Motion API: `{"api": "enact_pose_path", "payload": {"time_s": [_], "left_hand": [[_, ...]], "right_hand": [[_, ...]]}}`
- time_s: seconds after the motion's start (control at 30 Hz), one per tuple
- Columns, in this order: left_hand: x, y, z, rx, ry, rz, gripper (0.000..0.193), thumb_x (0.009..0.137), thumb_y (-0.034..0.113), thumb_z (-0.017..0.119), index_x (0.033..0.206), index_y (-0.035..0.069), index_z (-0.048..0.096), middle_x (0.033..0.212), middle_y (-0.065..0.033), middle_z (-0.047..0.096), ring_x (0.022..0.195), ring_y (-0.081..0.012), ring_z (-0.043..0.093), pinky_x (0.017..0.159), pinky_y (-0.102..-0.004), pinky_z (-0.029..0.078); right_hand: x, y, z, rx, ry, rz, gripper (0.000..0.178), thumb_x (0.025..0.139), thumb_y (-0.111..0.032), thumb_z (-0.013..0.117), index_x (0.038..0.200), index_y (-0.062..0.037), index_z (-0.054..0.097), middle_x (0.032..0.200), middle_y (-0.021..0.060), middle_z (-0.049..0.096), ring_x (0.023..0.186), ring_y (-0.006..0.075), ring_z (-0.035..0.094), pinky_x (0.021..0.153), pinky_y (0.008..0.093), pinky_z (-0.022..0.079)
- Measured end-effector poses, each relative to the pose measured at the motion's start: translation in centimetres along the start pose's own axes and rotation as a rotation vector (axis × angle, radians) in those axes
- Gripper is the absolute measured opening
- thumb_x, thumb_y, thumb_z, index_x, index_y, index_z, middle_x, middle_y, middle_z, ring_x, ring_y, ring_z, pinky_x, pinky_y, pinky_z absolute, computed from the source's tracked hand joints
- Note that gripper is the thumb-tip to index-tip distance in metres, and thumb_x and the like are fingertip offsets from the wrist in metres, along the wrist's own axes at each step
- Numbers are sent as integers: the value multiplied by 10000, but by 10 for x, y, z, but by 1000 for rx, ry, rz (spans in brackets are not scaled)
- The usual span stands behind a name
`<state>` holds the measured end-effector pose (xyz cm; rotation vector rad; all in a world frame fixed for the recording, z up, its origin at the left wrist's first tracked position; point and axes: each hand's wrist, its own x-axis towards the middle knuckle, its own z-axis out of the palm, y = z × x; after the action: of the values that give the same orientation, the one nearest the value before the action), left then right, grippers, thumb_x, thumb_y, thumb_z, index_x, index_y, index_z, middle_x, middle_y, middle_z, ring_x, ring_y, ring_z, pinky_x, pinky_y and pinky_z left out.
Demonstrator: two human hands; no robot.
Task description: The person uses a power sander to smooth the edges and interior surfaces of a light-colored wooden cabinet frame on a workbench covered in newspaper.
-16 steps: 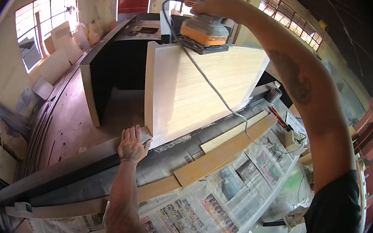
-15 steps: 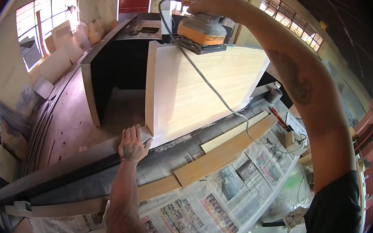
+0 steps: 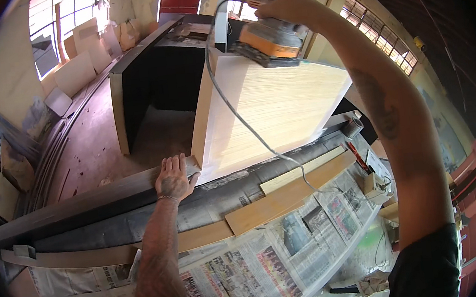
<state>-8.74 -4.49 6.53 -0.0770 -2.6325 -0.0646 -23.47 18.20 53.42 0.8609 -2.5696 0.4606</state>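
My right hand (image 3: 288, 7), raised at the top, is closed around the rear of an orange and grey power sander (image 3: 268, 41). The sander's dark pad sits, slightly tilted, at the top edge of an upright pale wood-grain panel (image 3: 274, 105); whether it touches cannot be made out. A grey cord (image 3: 230, 100) hangs from the tool across the panel's face. My left hand (image 3: 173, 179) lies flat over the end of a long dark beam (image 3: 94, 199), beside the panel's lower left corner, fingers forward and thumb out to the right.
A black-lined cabinet frame (image 3: 154, 76) stands behind the panel. Wood strips (image 3: 288, 198) and newspaper sheets (image 3: 250, 273) lie in front. To the right are a tin can (image 3: 353, 127) and a small box (image 3: 374, 187). Boards (image 3: 76, 75) lean by the left window.
The view has shifted a little, so most things sit slightly farther right. Relative to the panel, the sander has moved slightly left. My left hand stays on the beam.
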Motion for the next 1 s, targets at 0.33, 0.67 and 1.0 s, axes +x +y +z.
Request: {"api": "enact_pose_path", "payload": {"time_s": [0.33,0.67,1.0], "left_hand": [[-3,-1,4,0,-28,-3,837,938,601,595,1458,-37,441,1402,-198,522,1301,-330,508,1191,-483,348],[-2,2,-2,8,81,21,761,886,499,714,1386,-34,500,1288,-198,585,1223,-334,567,1148,-483,411],[-4,2,0,92,79,23,797,898,572,666,1398,-31,519,1262,-157,593,1208,-288,563,1134,-457,426]], "right_hand": [[-14,-7,-4,1,15,5,722,741,-418,824,1390,-157,647,1172,183,721,952,247,724,778,366,595],[-47,-49,-4,-149,73,-53,525,834,-369,732,1313,-159,688,1225,147,722,1095,288,702,1005,401,531],[-67,-21,-17,-29,68,56,561,794,-372,771,1296,-135,693,1173,168,736,1076,293,707,940,383,559]]}}
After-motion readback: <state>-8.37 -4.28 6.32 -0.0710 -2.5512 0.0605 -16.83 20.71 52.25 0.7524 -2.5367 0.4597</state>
